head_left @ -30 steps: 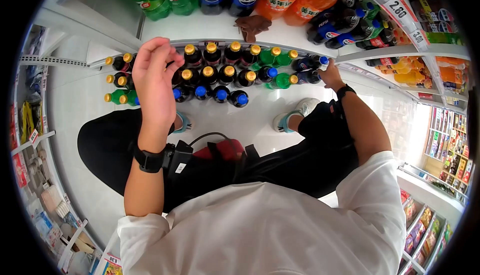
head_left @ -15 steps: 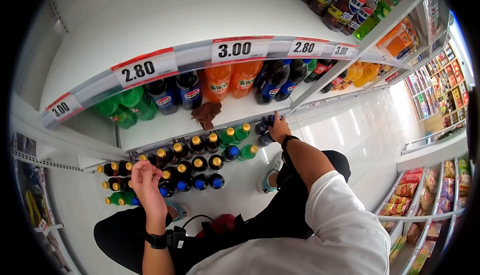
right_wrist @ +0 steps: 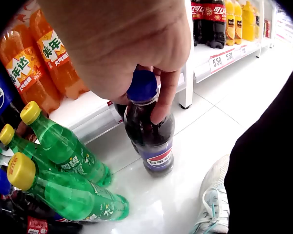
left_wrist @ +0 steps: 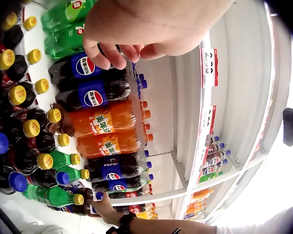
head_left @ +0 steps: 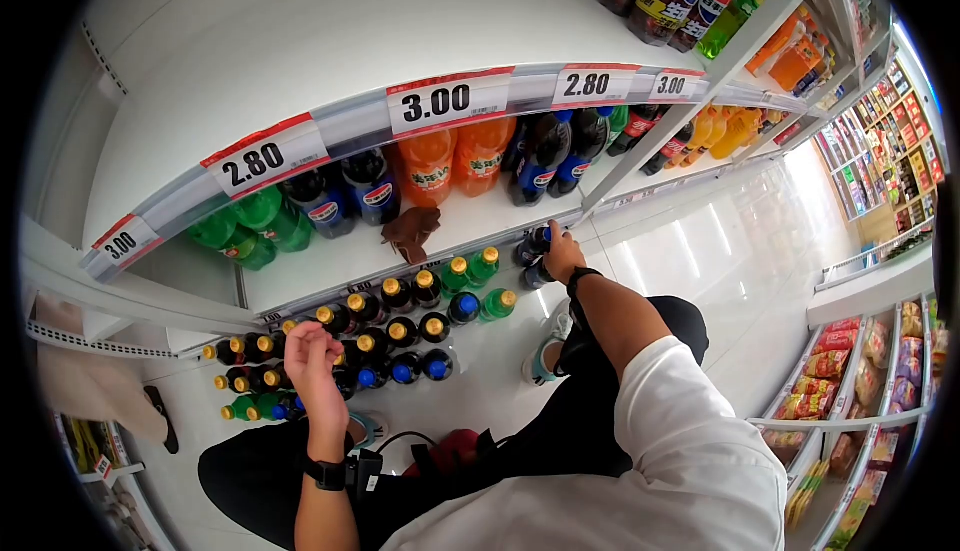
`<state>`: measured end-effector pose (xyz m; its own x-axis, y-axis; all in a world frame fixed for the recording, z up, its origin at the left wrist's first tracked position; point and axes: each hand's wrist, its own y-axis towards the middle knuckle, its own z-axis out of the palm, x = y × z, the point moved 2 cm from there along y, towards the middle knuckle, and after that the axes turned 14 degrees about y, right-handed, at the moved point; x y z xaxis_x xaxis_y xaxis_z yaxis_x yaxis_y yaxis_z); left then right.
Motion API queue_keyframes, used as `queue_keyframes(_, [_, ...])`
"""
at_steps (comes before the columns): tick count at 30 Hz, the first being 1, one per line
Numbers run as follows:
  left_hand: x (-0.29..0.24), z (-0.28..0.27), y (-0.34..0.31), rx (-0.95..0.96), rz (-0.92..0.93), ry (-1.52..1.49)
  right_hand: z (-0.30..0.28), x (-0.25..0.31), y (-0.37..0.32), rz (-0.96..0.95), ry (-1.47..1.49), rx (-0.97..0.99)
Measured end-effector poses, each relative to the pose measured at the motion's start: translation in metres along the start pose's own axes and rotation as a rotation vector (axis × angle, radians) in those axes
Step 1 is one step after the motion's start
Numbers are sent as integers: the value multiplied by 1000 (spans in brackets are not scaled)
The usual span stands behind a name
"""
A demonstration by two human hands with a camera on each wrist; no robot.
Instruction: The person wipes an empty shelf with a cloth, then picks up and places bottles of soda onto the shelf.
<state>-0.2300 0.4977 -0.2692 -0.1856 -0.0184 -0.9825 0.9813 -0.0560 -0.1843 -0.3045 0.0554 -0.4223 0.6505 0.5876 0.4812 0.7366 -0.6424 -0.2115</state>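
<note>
In the right wrist view, my right hand [right_wrist: 122,44] grips a dark Pepsi bottle [right_wrist: 154,136] around its blue cap and neck; the bottle stands upright on the white floor, with part of another dark bottle behind it. Green bottles [right_wrist: 68,151] with yellow caps stand to its left. The head view has the right hand [head_left: 566,254] at the right end of the bottle group. My left hand [head_left: 318,381] hovers over the left part of the group with loosely bent fingers, holding nothing; in the left wrist view this hand [left_wrist: 141,29] is near the shelved bottles.
Large orange bottles [head_left: 428,169] and Pepsi bottles stand on the low shelf, beside a brown crumpled thing [head_left: 410,234]. A shelf edge with price tags [head_left: 450,101] runs above. Snack racks [head_left: 830,366] stand at the right. Another person's leg and dark shoe [head_left: 161,419] show at the left.
The head view has tilted up towards the shelves since a second ago. My right hand stays at the dark bottles on the right. Another person's leg has come into view at the left.
</note>
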Motion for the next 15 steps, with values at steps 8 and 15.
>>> queue_keyframes(8, [-1,-1,-3,21,10,-4,12,-12,8,-69,71,-4])
queue_keyframes(15, [1,0,-4,9,2,8,6,5,-5,-34,-23,-44])
